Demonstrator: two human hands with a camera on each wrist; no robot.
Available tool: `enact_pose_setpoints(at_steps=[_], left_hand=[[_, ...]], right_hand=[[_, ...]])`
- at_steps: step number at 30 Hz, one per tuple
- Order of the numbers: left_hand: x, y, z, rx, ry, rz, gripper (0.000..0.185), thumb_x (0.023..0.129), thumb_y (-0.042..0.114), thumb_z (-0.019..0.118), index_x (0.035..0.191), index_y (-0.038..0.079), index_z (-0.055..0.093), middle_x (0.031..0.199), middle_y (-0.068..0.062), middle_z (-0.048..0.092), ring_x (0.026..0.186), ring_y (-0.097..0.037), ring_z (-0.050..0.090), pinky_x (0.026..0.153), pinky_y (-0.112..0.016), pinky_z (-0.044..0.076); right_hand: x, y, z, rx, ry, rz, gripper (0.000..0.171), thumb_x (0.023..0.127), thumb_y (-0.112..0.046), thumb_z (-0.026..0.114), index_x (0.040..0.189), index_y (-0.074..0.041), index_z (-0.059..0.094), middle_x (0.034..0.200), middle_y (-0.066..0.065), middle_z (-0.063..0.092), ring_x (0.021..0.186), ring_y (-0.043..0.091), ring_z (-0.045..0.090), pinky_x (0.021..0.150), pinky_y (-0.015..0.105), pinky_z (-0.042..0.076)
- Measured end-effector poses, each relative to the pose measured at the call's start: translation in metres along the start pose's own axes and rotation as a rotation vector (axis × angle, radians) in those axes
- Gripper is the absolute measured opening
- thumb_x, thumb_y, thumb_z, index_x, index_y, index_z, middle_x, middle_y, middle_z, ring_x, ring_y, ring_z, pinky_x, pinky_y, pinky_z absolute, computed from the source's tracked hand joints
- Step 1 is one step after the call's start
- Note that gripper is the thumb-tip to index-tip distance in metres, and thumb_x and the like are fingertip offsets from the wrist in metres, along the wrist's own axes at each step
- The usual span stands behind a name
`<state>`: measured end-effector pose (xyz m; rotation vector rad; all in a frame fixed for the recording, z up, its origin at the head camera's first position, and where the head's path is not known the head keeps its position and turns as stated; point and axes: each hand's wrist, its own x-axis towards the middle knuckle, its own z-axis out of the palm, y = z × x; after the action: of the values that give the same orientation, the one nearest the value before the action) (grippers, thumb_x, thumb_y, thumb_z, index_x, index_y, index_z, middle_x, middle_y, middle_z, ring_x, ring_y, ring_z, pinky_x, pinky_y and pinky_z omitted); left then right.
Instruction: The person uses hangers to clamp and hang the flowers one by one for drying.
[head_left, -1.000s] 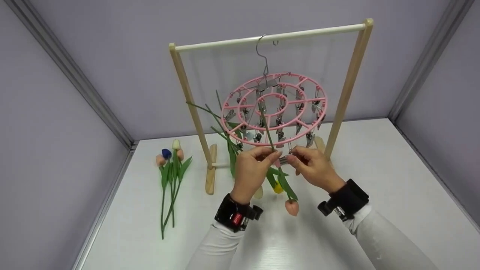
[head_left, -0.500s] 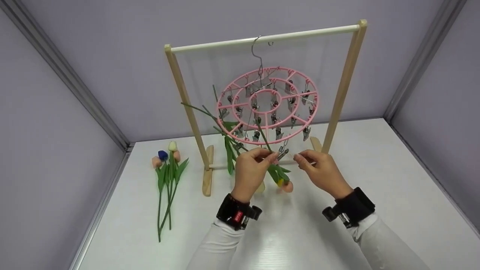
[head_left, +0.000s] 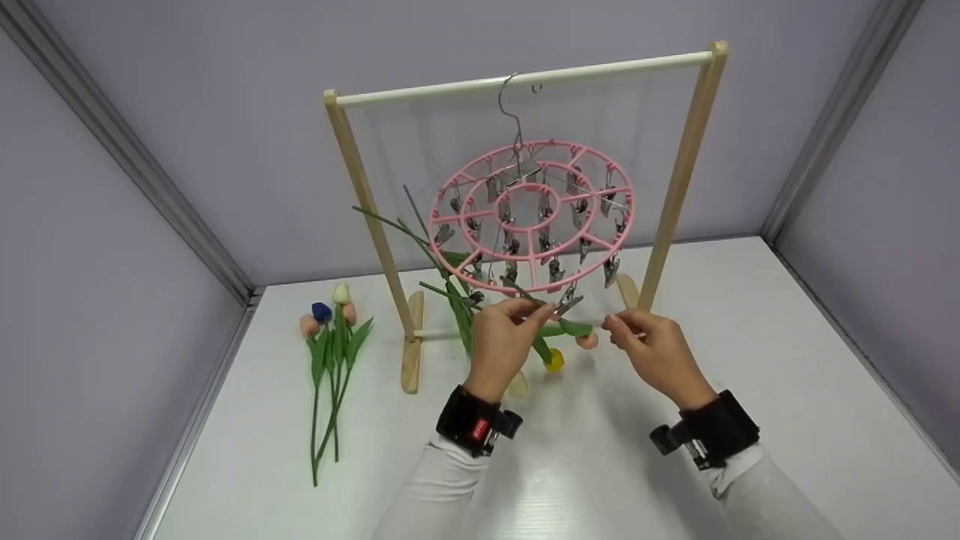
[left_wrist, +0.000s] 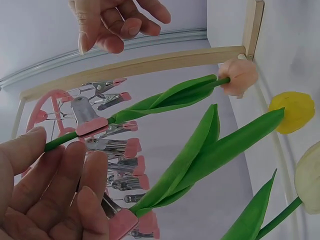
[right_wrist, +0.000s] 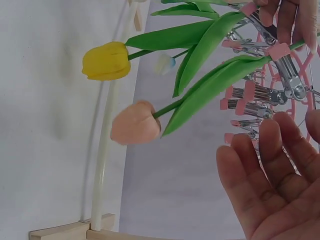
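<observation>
In the head view my left hand (head_left: pixel 495 337) pinches the green stem of a peach artificial tulip (head_left: pixel 587 340) below the front of a round pink clip hanger (head_left: pixel 532 244). A metal clip (left_wrist: pixel 87 117) with pink tips is closed on that stem, just beyond my left fingertips in the left wrist view. The tulip's bloom (right_wrist: pixel 136 122) points away from the hanger. My right hand (head_left: pixel 652 349) is apart to the right, fingers loosely bent and holding nothing. Beside the peach tulip hangs a yellow tulip (left_wrist: pixel 291 112), with a pale one (left_wrist: pixel 309 175) further along.
The hanger hooks over the white bar (head_left: pixel 600 71) of a wooden stand (head_left: pixel 690 165). Several metal clips hang around its rings. On the white table (head_left: pixel 247 442) at left lies a bunch of tulips (head_left: pixel 337 337) in blue, white and peach.
My right hand has let go of the clip and drawn away to the right. The peach bloom has swung up, its stem tilting nearer level. My left hand keeps its pinch.
</observation>
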<state>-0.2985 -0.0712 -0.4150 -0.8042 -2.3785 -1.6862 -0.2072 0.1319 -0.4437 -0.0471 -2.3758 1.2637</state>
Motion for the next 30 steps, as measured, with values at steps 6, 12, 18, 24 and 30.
enact_pose_setpoints(at_steps=[6,12,18,24,30], left_hand=[[-0.001,0.002,-0.001,-0.004,0.0,-0.01,0.015,0.084,0.031,0.07,0.086,0.017,0.076,0.075,0.014,0.066,0.066,-0.003,0.059,0.054,-0.023,0.047],[-0.001,0.001,-0.002,0.014,0.018,0.007,0.019,0.084,0.03,0.07,0.09,0.013,0.076,0.077,0.01,0.068,0.064,-0.002,0.059,0.056,-0.023,0.048],[-0.003,-0.001,-0.005,0.016,0.031,0.025,0.017,0.084,0.028,0.071,0.089,0.013,0.076,0.074,0.01,0.067,0.062,-0.003,0.059,0.053,-0.023,0.047],[-0.006,-0.002,-0.01,-0.014,0.015,0.023,0.017,0.085,0.028,0.07,0.091,0.013,0.075,0.074,0.01,0.067,0.061,-0.003,0.059,0.052,-0.023,0.047],[-0.015,-0.006,-0.023,-0.024,0.015,0.032,0.015,0.084,0.027,0.071,0.089,0.014,0.075,0.075,0.011,0.067,0.064,-0.004,0.06,0.055,-0.023,0.048]], right_hand=[[-0.005,0.002,-0.003,0.023,-0.005,0.053,0.026,0.094,-0.033,0.055,0.095,-0.012,0.07,0.08,0.0,0.065,0.074,0.017,0.06,0.062,0.025,0.05],[-0.009,0.004,-0.005,0.012,-0.004,0.071,0.03,0.094,-0.034,0.055,0.096,-0.008,0.07,0.077,0.002,0.064,0.072,0.017,0.06,0.061,0.025,0.048],[-0.013,0.004,-0.006,0.007,0.0,0.08,0.027,0.095,-0.032,0.053,0.095,-0.011,0.07,0.078,0.002,0.064,0.073,0.02,0.061,0.063,0.025,0.049],[-0.016,0.005,-0.007,0.017,0.01,0.085,0.023,0.095,-0.028,0.055,0.097,-0.011,0.071,0.079,0.002,0.064,0.073,0.022,0.061,0.062,0.023,0.049],[-0.019,0.004,-0.008,0.025,0.001,0.074,0.023,0.095,-0.027,0.055,0.102,-0.012,0.071,0.085,0.001,0.067,0.074,0.02,0.061,0.062,0.024,0.049]])
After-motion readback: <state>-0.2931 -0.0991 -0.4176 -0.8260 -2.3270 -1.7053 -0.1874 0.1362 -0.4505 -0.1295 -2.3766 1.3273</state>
